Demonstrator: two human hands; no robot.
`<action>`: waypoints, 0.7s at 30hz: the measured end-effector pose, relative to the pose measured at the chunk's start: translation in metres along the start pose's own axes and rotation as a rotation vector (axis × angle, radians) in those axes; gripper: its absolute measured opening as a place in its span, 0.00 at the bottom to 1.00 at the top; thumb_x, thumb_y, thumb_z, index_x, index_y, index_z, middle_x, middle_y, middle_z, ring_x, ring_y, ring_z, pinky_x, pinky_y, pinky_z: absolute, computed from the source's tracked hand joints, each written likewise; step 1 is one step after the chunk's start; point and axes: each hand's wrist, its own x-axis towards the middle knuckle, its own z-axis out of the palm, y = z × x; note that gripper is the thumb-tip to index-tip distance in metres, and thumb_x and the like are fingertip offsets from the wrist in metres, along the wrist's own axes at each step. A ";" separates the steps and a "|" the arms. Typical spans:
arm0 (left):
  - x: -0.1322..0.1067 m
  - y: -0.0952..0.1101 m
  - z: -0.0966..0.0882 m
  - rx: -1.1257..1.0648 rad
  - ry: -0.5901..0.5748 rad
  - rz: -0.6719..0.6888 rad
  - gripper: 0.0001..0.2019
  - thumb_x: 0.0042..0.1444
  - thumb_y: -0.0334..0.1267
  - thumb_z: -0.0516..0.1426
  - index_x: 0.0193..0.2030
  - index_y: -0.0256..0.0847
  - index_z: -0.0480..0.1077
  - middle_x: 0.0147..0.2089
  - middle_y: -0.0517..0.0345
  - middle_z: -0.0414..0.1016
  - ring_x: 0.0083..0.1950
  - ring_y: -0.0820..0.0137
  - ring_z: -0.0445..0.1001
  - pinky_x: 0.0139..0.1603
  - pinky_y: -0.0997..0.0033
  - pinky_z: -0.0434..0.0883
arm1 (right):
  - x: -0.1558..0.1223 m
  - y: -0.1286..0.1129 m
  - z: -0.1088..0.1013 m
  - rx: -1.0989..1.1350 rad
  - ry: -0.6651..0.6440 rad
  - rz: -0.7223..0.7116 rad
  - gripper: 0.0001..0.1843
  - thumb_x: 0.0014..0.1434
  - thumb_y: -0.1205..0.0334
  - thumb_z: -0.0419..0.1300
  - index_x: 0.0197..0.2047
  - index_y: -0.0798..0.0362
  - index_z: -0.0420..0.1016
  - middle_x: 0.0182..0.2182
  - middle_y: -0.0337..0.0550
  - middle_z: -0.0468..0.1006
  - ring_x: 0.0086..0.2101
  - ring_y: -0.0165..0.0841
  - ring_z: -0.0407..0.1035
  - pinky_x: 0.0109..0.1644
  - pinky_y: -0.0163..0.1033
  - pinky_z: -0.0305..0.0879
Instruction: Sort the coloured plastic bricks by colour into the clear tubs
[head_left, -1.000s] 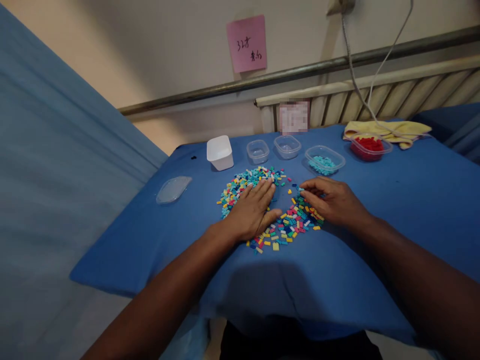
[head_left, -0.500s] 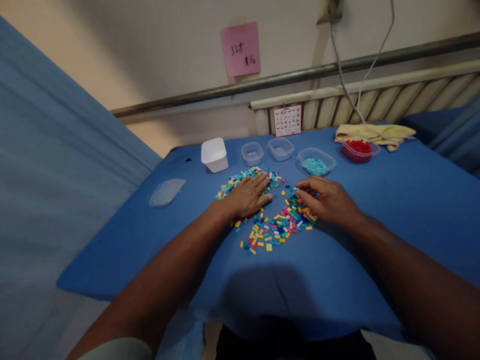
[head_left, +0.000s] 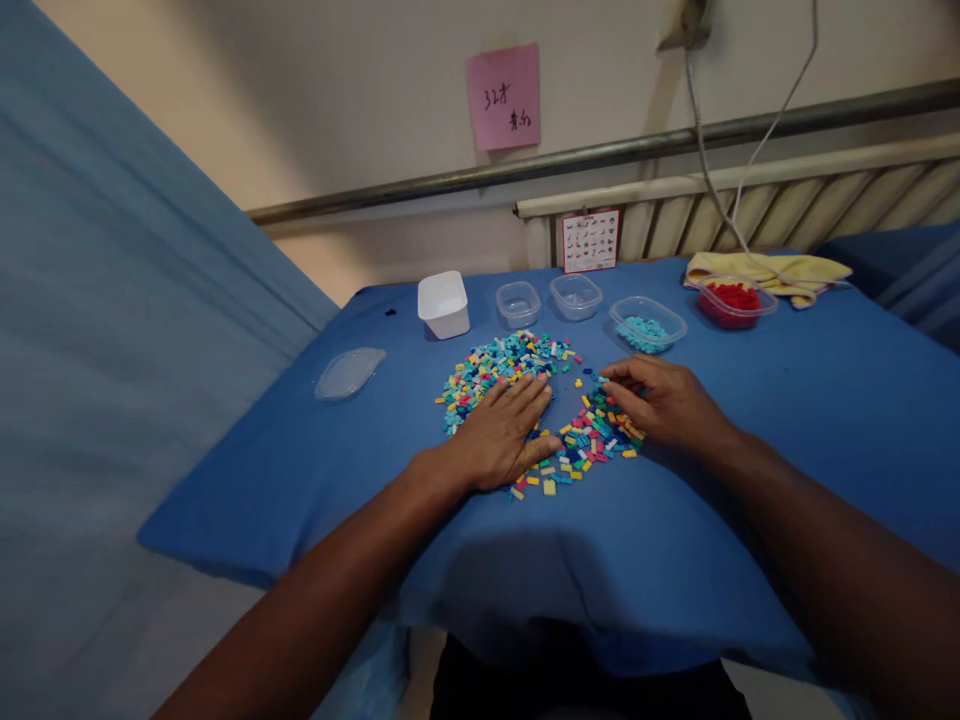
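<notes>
A heap of small coloured bricks (head_left: 504, 363) in teal, yellow, pink, blue and white lies spread on the blue table (head_left: 787, 400). My left hand (head_left: 501, 432) rests flat on the pile's near left part, fingers stretched out. My right hand (head_left: 660, 400) lies on the pile's right side with its fingers curled, the tips pinching at a small teal brick. Behind the pile stand a clear tub of teal bricks (head_left: 648, 325) and a clear tub of red bricks (head_left: 736, 301).
A white tub (head_left: 443, 303) and two clear tubs (head_left: 518, 303) (head_left: 575, 295) stand in a row at the back. A clear lid (head_left: 349, 372) lies left. A yellow cloth (head_left: 772, 268), a small picture card (head_left: 590, 241), a cable and a radiator are behind.
My left hand slid forward over the pile and then came back toward me, dragging bricks. My right hand stayed in place, pinching.
</notes>
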 end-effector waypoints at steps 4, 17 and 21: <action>-0.007 0.014 0.001 -0.049 -0.033 -0.005 0.49 0.74 0.72 0.35 0.87 0.36 0.44 0.88 0.45 0.34 0.89 0.54 0.34 0.87 0.41 0.37 | -0.001 0.000 0.000 -0.017 -0.006 -0.003 0.10 0.71 0.57 0.63 0.49 0.50 0.85 0.38 0.46 0.86 0.38 0.41 0.80 0.45 0.47 0.76; 0.014 0.111 0.019 0.005 0.310 0.515 0.31 0.80 0.57 0.47 0.68 0.32 0.75 0.74 0.39 0.72 0.74 0.52 0.70 0.71 0.49 0.70 | -0.001 0.015 -0.016 -0.165 0.134 0.048 0.13 0.70 0.54 0.64 0.50 0.50 0.85 0.43 0.49 0.87 0.39 0.43 0.81 0.47 0.48 0.78; 0.022 0.136 0.035 -0.116 0.238 0.710 0.23 0.79 0.52 0.50 0.42 0.42 0.80 0.43 0.54 0.84 0.41 0.61 0.81 0.35 0.58 0.72 | -0.002 0.019 -0.021 -0.213 0.151 0.087 0.14 0.70 0.52 0.63 0.51 0.49 0.85 0.42 0.49 0.87 0.38 0.44 0.81 0.46 0.48 0.78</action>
